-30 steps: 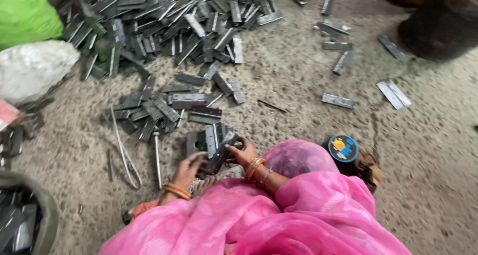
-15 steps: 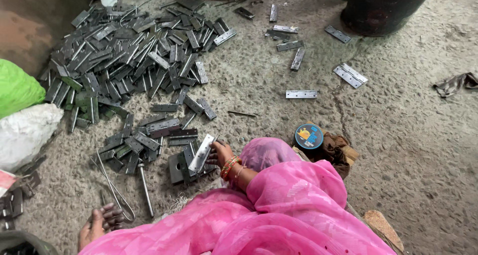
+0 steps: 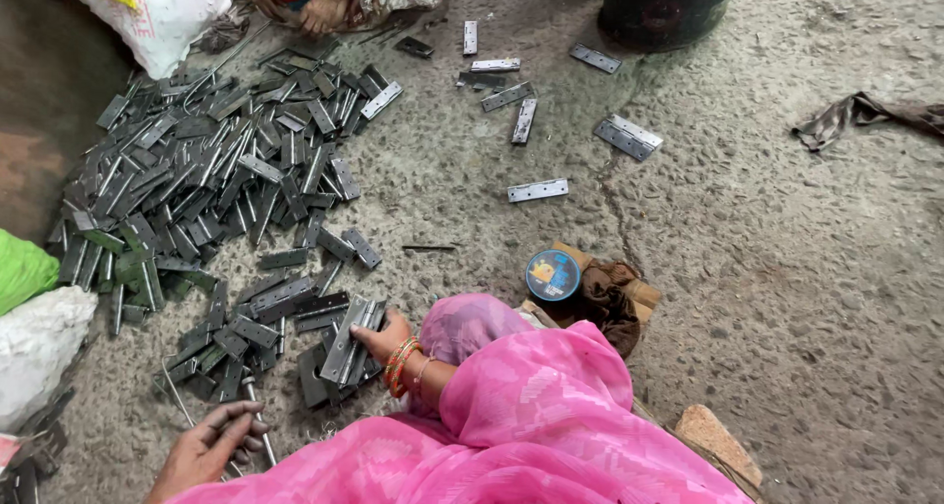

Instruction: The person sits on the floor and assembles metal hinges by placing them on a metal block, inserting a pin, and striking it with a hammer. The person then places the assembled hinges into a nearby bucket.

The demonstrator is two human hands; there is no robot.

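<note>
Hinge stack [image 3: 351, 342] — right hand [image 3: 385, 337] gripping

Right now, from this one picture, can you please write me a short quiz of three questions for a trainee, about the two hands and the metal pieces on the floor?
1. True or false: the right hand lies flat and empty on the floor.
2. Which thing is nearest to the left hand? A) a cloth rag B) a thin metal rod C) a white sack
3. Fill in: the lid of the round tin beside the brown cloth is mostly ____.

Key
1. False: it grips a stack of hinges.
2. B
3. blue
</note>
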